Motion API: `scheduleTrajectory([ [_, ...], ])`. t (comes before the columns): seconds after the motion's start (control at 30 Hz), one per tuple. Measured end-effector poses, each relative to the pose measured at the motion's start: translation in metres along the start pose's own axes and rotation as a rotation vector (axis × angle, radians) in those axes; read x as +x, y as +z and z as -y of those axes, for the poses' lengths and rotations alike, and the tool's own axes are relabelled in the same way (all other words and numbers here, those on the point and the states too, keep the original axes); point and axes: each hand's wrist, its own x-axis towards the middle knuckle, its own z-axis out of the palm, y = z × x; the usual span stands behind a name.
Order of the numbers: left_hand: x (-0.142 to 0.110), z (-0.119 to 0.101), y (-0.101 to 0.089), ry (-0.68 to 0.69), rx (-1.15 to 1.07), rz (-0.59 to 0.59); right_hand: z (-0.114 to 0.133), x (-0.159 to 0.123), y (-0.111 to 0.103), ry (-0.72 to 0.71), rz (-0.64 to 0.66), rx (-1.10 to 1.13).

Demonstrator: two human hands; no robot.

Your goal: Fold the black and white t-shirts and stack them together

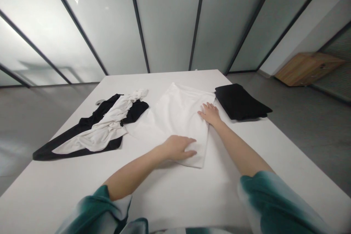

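A white garment (175, 113), perhaps a T-shirt, lies spread flat on the table in front of me. My left hand (179, 147) is over its near part, fingers apart and pointing right, with nothing visible in them. On the garment's right edge rests my right hand (210, 113), palm down with the fingers spread. To the left, a crumpled white garment (104, 128) lies on top of black clothing (82, 128). A folded black garment or stack (241, 101) sits just right of my right hand.
The white table (192, 197) extends around the clothes, its far edge close to frosted glass panels (170, 18). Behind the black clothing is a small pale round object (100, 102). On the floor at the right stands a wooden cabinet (307, 68).
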Motion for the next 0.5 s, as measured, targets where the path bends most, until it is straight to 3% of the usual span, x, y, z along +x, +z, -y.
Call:
scheduleTrajectory([
  [0.1,0.023,0.053,-0.033,-0.297,0.093,-0.321,-0.001,-0.023,-0.004,0.139,-0.054,0.008],
  [0.17,0.036,0.091,-0.052,-0.553,0.167,-0.444,-0.001,-0.037,-0.006,0.202,-0.047,0.011],
  [0.27,0.054,0.133,-0.068,-0.84,0.171,-0.414,0.002,-0.05,-0.007,0.26,-0.032,0.041],
  [0.37,0.07,0.152,-0.071,-0.904,0.146,-0.357,0.004,-0.048,-0.006,0.287,-0.02,0.126],
  [0.5,0.086,0.17,-0.072,-0.974,0.008,-0.449,-0.004,-0.038,-0.004,0.318,-0.03,0.381],
])
